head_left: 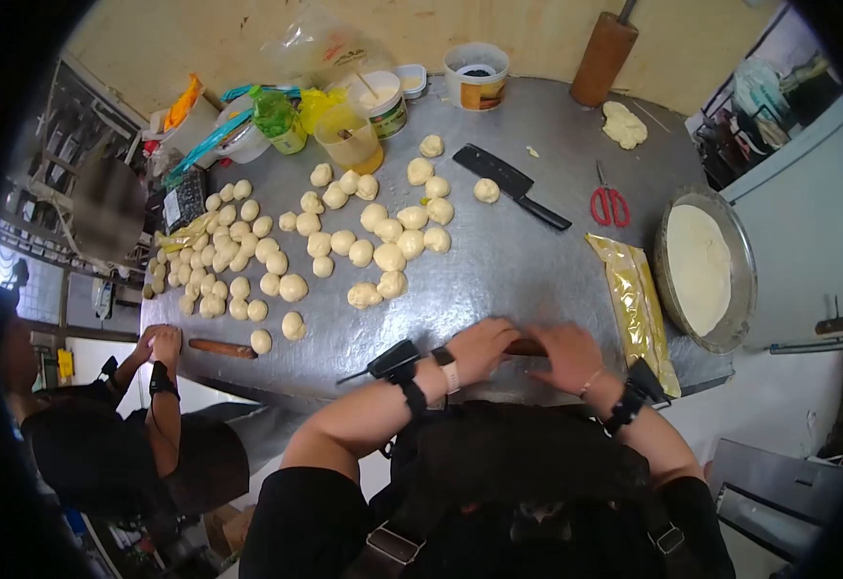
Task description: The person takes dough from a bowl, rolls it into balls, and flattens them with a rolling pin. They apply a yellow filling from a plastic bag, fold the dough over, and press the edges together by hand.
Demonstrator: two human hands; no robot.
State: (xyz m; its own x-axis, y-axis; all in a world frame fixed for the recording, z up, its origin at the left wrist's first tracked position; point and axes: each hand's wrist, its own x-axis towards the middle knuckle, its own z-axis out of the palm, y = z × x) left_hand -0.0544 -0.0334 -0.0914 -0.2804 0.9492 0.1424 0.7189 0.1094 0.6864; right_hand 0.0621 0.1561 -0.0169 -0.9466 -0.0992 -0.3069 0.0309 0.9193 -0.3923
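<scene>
At the near edge of the metal table, a short brown rolling pin shows between my two hands. My left hand is curled over its left end. Over the other end lies my right hand, slightly blurred, with its fingers bent toward the pin. Any dough under the hands is hidden. Beyond them, many dough balls are spread over the middle and left of the table. A yellow plastic packet lies to the right of my right hand.
A black cleaver, red-handled scissors and a dough piece lie farther back. A metal bowl of flour stands right. Tubs, a jug and a green bottle line the back. At left, a co-worker's hands are near another rolling pin.
</scene>
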